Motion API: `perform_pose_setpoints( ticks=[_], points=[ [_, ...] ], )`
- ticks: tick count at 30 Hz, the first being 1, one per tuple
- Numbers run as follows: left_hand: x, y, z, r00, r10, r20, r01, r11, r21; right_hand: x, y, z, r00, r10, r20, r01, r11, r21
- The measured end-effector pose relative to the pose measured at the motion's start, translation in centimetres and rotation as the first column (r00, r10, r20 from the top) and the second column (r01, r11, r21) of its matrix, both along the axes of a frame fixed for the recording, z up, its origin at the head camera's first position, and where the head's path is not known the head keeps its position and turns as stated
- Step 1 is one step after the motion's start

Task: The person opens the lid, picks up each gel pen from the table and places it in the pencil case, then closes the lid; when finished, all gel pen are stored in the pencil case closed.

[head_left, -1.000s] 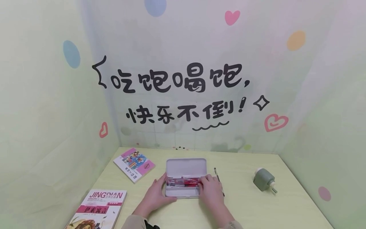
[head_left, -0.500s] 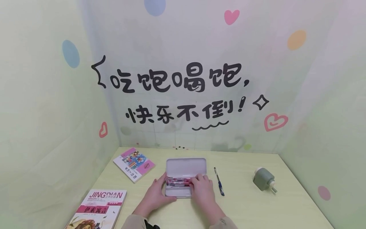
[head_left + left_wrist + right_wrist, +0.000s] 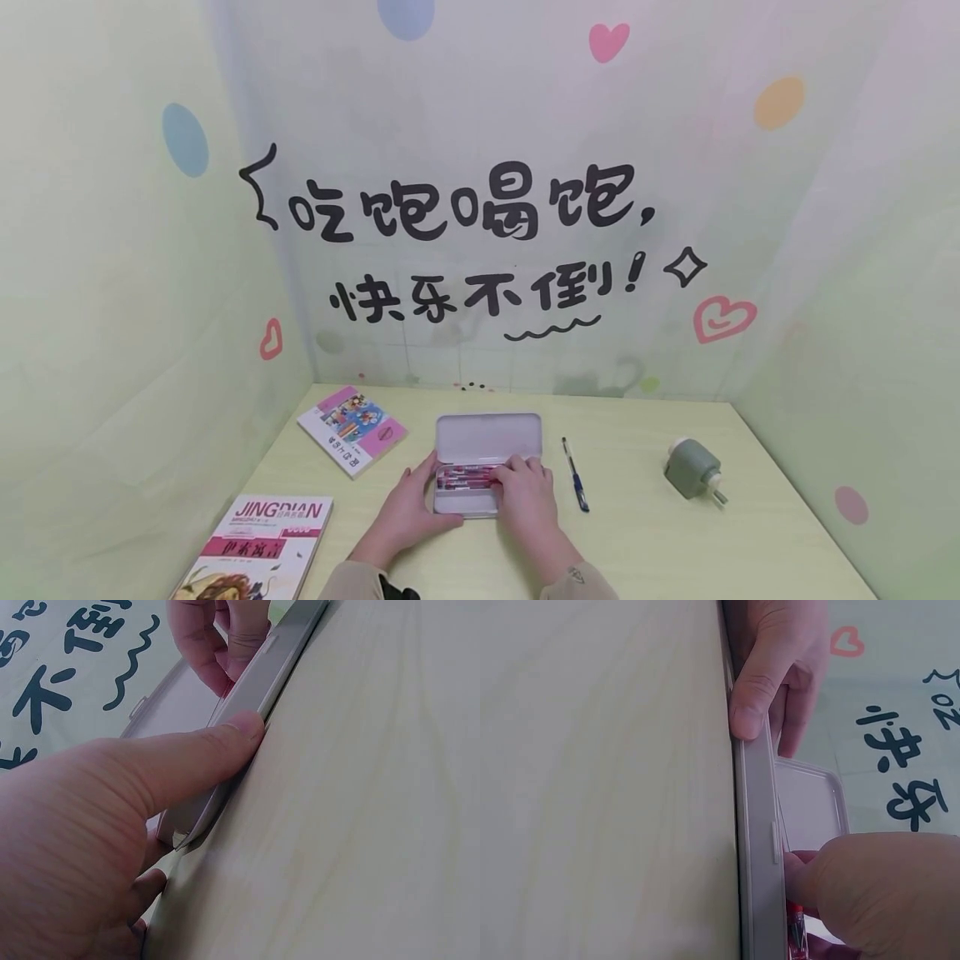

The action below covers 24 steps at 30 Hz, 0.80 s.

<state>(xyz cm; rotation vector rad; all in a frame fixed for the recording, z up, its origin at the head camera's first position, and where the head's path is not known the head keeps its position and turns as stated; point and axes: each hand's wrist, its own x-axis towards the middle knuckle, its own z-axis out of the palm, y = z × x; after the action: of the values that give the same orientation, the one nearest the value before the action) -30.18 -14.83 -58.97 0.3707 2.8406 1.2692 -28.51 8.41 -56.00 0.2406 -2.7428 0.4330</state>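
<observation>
A pale metal pencil case (image 3: pixel 489 437) stands with its lid raised in the middle of the table. Several red pens (image 3: pixel 463 479) lie inside. My left hand (image 3: pixel 411 514) grips the case's left end; in the left wrist view its thumb (image 3: pixel 202 750) presses the front wall. My right hand (image 3: pixel 529 502) reaches into the right part of the case, fingertips bent down at the pens' ends. In the right wrist view a red pen (image 3: pixel 797 934) shows beside those fingers and seems pinched, though the contact is partly hidden. A blue-capped pen (image 3: pixel 576 479) lies right of the case.
A small pink book (image 3: pixel 352 432) lies at the back left, and a larger book (image 3: pixel 258 546) at the front left. On the right is a grey-green object with white ends (image 3: pixel 692 469). Fabric walls surround the pale wooden table (image 3: pixel 645 550).
My right hand has moved left along the case, uncovering the blue-capped pen. The red pen that slanted above the others now lies level among them. My left hand has stayed in place.
</observation>
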Motion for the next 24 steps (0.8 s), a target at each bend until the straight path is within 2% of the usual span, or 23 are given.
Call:
perform_pose_setpoints(
  ticks=[14, 19, 24],
  points=[
    [0.0, 0.0, 0.0, 1.000, -0.009, -0.014, 0.009, 1.000, -0.004, -0.2, 1.4, 0.1, 1.000, -0.018, 0.020, 0.019, 0.997, -0.069],
    [0.0, 0.1, 0.0, 1.000, -0.010, -0.009, 0.010, 1.000, -0.001, -0.2, 3.8, 0.2, 0.993, -0.114, 0.004, 0.113, 0.984, -0.140],
    [0.0, 0.0, -0.1, 1.000, -0.007, -0.011, 0.007, 1.000, -0.006, -0.1, 7.0, 0.3, 0.973, -0.219, 0.070, 0.229, 0.949, -0.217]
  ],
)
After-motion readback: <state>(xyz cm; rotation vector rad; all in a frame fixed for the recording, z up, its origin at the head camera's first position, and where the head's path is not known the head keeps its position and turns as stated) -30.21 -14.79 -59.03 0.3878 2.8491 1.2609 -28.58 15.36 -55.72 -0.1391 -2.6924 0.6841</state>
